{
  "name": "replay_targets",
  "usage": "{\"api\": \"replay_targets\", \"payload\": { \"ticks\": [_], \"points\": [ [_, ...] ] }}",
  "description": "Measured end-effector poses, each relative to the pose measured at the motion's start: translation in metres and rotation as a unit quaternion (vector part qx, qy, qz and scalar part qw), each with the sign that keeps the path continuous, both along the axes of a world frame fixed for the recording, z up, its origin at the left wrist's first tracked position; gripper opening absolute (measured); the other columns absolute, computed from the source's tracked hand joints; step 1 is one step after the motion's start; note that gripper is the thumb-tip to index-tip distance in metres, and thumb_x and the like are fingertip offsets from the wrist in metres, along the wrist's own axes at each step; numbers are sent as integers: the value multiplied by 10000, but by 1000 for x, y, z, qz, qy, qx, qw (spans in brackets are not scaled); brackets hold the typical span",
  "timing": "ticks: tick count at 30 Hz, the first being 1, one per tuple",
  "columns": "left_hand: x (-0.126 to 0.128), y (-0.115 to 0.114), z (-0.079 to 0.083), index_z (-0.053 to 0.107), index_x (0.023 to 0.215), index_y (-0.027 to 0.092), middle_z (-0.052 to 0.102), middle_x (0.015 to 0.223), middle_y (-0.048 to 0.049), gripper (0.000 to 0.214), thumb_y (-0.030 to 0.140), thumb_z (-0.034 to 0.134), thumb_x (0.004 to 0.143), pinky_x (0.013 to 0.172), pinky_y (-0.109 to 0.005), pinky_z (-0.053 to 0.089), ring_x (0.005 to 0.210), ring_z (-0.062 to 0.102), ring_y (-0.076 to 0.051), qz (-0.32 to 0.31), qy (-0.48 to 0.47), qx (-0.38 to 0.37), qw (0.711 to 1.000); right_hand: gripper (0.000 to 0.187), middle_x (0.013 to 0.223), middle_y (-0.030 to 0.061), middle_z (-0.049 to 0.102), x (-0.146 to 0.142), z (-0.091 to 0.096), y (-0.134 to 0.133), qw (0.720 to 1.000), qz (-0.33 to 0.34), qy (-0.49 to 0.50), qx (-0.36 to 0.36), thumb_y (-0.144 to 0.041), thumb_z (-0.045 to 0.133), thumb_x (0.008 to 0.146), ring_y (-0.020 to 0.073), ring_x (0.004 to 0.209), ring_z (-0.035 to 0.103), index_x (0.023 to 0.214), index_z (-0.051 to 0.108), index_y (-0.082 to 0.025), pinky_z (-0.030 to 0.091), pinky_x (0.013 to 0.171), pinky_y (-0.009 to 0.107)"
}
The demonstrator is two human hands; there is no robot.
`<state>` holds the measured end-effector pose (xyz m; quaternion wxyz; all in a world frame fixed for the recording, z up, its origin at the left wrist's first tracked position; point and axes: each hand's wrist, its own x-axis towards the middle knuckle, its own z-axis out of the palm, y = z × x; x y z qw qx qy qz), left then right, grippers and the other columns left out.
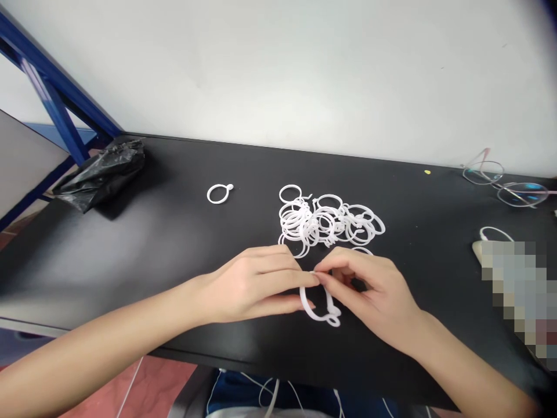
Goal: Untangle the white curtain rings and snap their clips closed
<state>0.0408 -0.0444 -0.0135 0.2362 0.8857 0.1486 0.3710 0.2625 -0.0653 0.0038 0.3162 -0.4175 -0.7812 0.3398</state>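
Observation:
My left hand (256,284) and my right hand (369,290) meet over the black table (174,244), both pinching the top of one white plastic ring (317,310) that hangs down between them with a small eyelet at its lower right. Just behind my fingers lies a pile of several white rings (328,223), tangled together. A single white ring with an eyelet (219,193) lies apart to the left of the pile.
A crumpled black plastic bag (102,174) sits at the table's far left corner, by a blue metal frame (56,98). Eyeglasses (507,183) lie at the far right. A blurred-out object (517,290) sits at the right edge. Cables hang below the front edge.

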Motion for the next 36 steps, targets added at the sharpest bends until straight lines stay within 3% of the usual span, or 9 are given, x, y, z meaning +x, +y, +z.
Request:
{"api": "replay_targets", "payload": {
  "ticks": [3, 8, 11, 14, 18, 21, 25, 33, 36],
  "points": [
    [-2, 1, 1, 638, 1042, 131, 718, 820, -74, 154, 194, 647, 902, 655, -302, 557, 710, 634, -163, 17, -3, 22, 1000, 48, 689, -20, 671, 3, 2, 1, 998, -9, 63, 18, -197, 614, 917, 91, 536, 595, 946, 651, -206, 490, 494, 198],
    [-5, 3, 5, 652, 975, 146, 710, 737, -54, 129, 242, 669, 891, 611, -298, 553, 651, 637, -163, 49, -5, 42, 998, 161, 733, 10, 700, 7, 5, 3, 988, 44, 131, 68, -277, 680, 883, 118, 530, 631, 1027, 660, -208, 549, 496, 244],
    [-6, 5, 7, 654, 980, 141, 692, 710, -55, 225, 337, 689, 875, 593, -287, 544, 633, 625, -159, 62, -9, 41, 997, 122, 687, -1, 690, 6, 7, 2, 987, 49, 120, 96, -176, 689, 864, 122, 540, 640, 981, 680, -209, 548, 496, 242],
    [-7, 6, 10, 643, 1038, 147, 684, 737, -52, 251, 331, 691, 875, 620, -275, 532, 657, 614, -149, 72, -15, 32, 997, 203, 692, -3, 708, 5, 9, 1, 987, 33, 111, 109, -74, 672, 849, 129, 579, 667, 989, 698, -218, 554, 514, 235],
    [-8, 4, 13, 502, 1304, 157, 658, 857, -51, 534, 456, 647, 887, 713, -279, 540, 750, 612, -149, 53, -19, -107, 993, 247, 743, 3, 743, 3, 11, 0, 986, 32, 116, 115, -46, 651, 856, 139, 638, 708, 1008, 717, -230, 588, 555, 227],
    [-7, 2, 15, 517, 1283, 122, 616, 887, -69, 566, 547, 559, 912, 709, -272, 526, 768, 583, -156, -2, 4, -198, 980, 234, 795, 1, 771, 2, 11, -2, 986, 28, 97, 132, -68, 653, 865, 153, 662, 732, 984, 727, -256, 611, 570, 231],
    [-6, 1, 18, 590, 1128, 128, 588, 865, -61, 487, 565, 520, 924, 686, -267, 484, 741, 533, -150, -21, 34, -253, 967, 267, 831, -14, 783, 1, 11, -5, 987, 7, 82, 139, -94, 632, 885, 171, 663, 743, 1019, 727, -304, 631, 566, 261],
    [-8, 1, 28, 544, 1146, 154, 567, 875, -39, 363, 468, 484, 972, 715, -276, 478, 762, 519, -146, -28, 69, -335, 939, 352, 791, 21, 754, 0, 7, -3, 983, 47, 149, 92, -168, 661, 885, 154, 606, 701, 1227, 653, -251, 618, 537, 271],
    [-8, 1, 28, 547, 1141, 154, 562, 875, -42, 342, 445, 507, 965, 728, -283, 482, 775, 515, -149, -31, 61, -344, 936, 324, 807, 22, 756, -1, 6, -3, 984, 31, 148, 95, -85, 651, 864, 150, 624, 704, 1138, 692, -253, 607, 539, 261]
  ]
}}
